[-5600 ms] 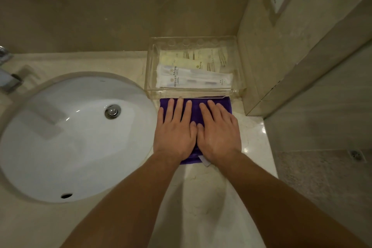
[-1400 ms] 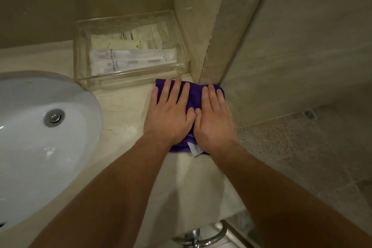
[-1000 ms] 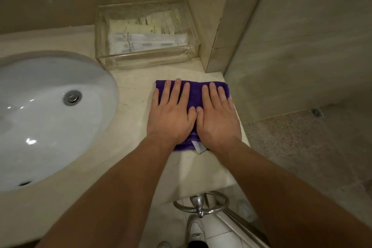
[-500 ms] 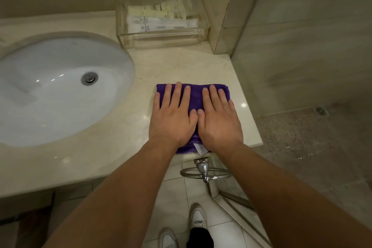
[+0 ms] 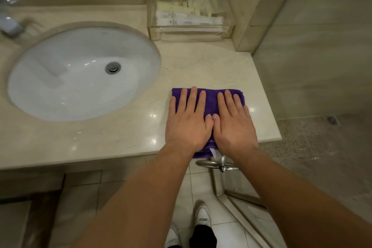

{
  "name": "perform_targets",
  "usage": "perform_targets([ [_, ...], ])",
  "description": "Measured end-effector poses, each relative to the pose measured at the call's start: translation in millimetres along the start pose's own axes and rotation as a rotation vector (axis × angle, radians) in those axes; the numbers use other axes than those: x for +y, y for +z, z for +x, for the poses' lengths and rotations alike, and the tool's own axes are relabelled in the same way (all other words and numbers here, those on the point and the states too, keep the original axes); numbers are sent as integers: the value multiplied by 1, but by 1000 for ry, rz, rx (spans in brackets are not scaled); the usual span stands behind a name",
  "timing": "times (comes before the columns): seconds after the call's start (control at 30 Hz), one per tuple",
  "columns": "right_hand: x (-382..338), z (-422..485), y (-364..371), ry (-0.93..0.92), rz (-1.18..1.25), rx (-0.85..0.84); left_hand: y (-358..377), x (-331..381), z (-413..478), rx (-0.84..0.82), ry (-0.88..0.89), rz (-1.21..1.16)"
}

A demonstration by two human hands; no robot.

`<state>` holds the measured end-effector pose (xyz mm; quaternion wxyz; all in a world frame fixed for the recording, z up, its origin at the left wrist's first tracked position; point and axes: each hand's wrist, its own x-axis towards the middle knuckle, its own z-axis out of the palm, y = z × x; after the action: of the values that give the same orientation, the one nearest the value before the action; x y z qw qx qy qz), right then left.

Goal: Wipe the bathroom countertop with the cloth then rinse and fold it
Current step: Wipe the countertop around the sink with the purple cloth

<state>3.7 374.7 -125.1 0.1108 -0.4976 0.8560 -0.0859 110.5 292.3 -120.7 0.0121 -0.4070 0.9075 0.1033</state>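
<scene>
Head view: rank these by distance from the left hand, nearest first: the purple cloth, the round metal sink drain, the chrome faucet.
1. Purple cloth, directly under the left hand.
2. Round metal sink drain, in the basin to its left.
3. Chrome faucet, far left by the wall.

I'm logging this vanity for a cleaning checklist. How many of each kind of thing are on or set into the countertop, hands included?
purple cloth: 1
hands: 2, left hand and right hand, flat on the cloth
sink: 1
faucet: 1
clear tray: 1, packets inside too blurred to count
Total: 6
</scene>
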Motion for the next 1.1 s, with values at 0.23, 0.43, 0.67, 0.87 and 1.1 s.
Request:
perform_targets([
  [0.23, -29, 1, 6, -43, -27, -35, -3, -28, -14, 30, -39, -4],
  [0.43, -68, 4, 15, -93, -38, -56, -10, -64, -28, 45, -96, -3],
  [0.67, -126, 3, 33, -180, -47, -72, -18, -118, -56, 38, -195, 9],
  [0.87, -157, 0, 41, -242, -41, -87, -18, -148, -69, 43, -253, 24],
  [1.1, -157, 1, 41, -251, -14, -82, -14, -149, -69, 70, -257, 69],
])
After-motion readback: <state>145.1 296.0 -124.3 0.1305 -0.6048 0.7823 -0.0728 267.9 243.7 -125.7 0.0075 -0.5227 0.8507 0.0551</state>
